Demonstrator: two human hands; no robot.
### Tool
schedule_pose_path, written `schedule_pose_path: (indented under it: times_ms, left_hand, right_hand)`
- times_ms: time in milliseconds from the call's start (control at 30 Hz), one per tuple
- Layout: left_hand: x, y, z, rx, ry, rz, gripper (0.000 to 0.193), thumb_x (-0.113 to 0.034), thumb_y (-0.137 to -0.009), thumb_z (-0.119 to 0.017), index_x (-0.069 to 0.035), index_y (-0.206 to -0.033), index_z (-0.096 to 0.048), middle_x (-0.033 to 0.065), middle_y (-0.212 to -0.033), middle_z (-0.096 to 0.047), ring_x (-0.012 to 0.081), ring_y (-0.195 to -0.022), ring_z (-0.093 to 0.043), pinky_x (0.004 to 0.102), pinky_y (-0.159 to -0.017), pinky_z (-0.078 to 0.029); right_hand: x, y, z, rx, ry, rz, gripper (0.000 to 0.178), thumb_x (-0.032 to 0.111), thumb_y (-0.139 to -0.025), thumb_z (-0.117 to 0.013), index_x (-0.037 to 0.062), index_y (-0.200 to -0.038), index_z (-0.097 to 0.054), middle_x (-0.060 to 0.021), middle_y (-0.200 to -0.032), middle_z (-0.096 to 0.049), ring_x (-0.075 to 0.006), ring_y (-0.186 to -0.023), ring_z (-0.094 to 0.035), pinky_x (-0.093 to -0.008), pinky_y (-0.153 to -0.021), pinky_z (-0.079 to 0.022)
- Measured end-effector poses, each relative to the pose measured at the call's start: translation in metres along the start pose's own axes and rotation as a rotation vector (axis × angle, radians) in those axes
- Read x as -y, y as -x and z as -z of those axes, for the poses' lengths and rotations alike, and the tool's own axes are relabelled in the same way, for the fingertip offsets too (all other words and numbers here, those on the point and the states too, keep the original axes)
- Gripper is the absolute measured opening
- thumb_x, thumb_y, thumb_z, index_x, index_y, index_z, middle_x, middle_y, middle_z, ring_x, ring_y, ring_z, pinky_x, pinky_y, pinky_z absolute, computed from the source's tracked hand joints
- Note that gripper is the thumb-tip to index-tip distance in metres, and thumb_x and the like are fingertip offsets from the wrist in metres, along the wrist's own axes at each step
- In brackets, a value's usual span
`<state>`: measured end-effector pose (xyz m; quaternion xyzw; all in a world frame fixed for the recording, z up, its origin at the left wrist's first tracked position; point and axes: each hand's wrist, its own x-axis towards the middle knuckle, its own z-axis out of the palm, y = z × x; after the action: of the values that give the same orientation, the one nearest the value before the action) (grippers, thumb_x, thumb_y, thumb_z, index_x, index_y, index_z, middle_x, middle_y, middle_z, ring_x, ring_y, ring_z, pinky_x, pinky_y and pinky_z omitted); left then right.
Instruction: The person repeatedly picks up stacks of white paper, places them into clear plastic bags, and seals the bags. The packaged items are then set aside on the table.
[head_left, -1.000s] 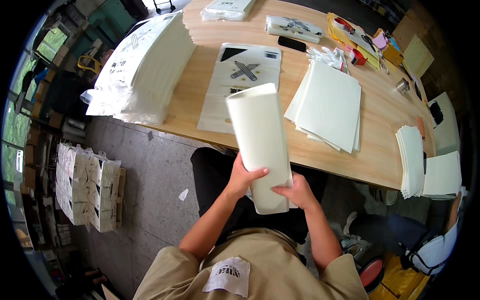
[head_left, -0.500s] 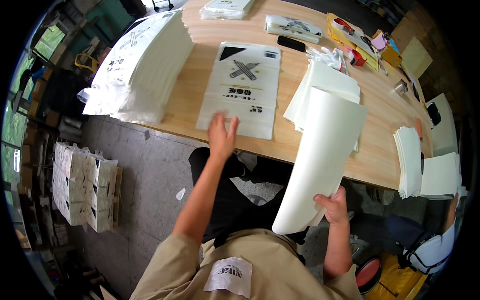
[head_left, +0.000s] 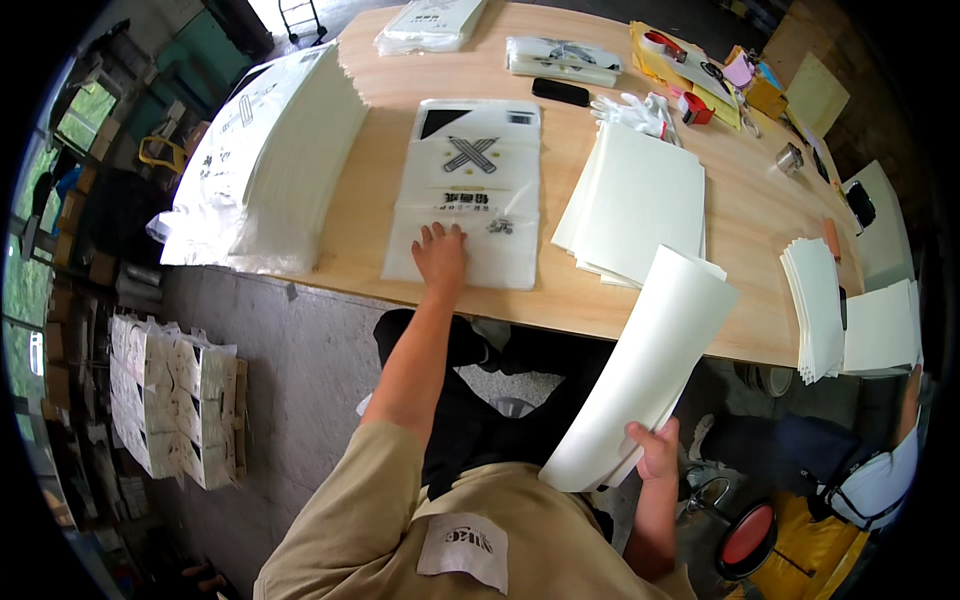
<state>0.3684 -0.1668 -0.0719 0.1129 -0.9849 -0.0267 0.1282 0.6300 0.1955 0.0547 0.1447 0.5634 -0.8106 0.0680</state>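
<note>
My left hand lies palm down on the near part of a flat clear printed plastic bag, its fingers stretched out. The bag bears a crossed-pencils picture and a black corner. In my right hand is a curled sheaf of white paper, gripped at its lower right edge, thumb on top. The sheaf leans past the table's front edge, and its lower end reaches my shirt. Beyond its upper end, a fanned stack of white paper rests on the table.
A tall pile of plastic bags stands on the table's left. Behind lie a phone, white gloves, a red tape dispenser and bagged packs. At the right are more paper stacks and another person's arm.
My left hand has moved forward and come down flat on the bag. The paper sheaf in my right hand has its upper end lower, clear of the fanned stack. The view has shifted slightly.
</note>
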Motion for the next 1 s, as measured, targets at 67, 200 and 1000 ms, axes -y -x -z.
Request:
schedule_pose_path:
  times_ms: [67,200,1000]
  left_hand:
    - [0.014,-0.016,0.021,0.181,0.12,-0.016,0.025,-0.034,-0.092,-0.065,-0.009,-0.093,-0.072,0.015,-0.101,-0.071,0.0321,-0.099,-0.068,0.0523,-0.074,-0.053]
    - [0.016,-0.02,0.031,0.026,0.182,-0.154,0.027,-0.028,-0.089,-0.067,-0.005,-0.076,-0.067,0.0154,-0.072,-0.067,0.036,-0.07,-0.067,0.0443,-0.063,-0.053]
    - [0.037,0.016,0.065,0.386,0.51,-0.399,0.017,-0.016,-0.08,-0.076,-0.004,-0.09,-0.071,0.0124,-0.072,-0.066,0.0255,-0.068,-0.064,0.0373,-0.062,-0.05]
  right_hand:
    - [-0.002,0.003,0.003,-0.009,-0.005,-0.009,0.037,0.007,-0.079,-0.082,-0.0029,-0.112,-0.066,-0.0077,-0.101,-0.071,-0.0164,-0.09,-0.067,-0.0312,-0.084,-0.053]
    - [0.002,-0.001,0.014,0.011,0.036,-0.027,0.037,0.008,-0.08,-0.082,-0.003,-0.112,-0.066,-0.0078,-0.1,-0.071,-0.0163,-0.089,-0.067,-0.0311,-0.083,-0.053]
    - [-0.004,0.002,0.02,0.018,0.012,-0.074,0.035,0.007,-0.08,-0.081,-0.0031,-0.111,-0.067,-0.0081,-0.101,-0.071,-0.0159,-0.089,-0.067,-0.0312,-0.082,-0.053]
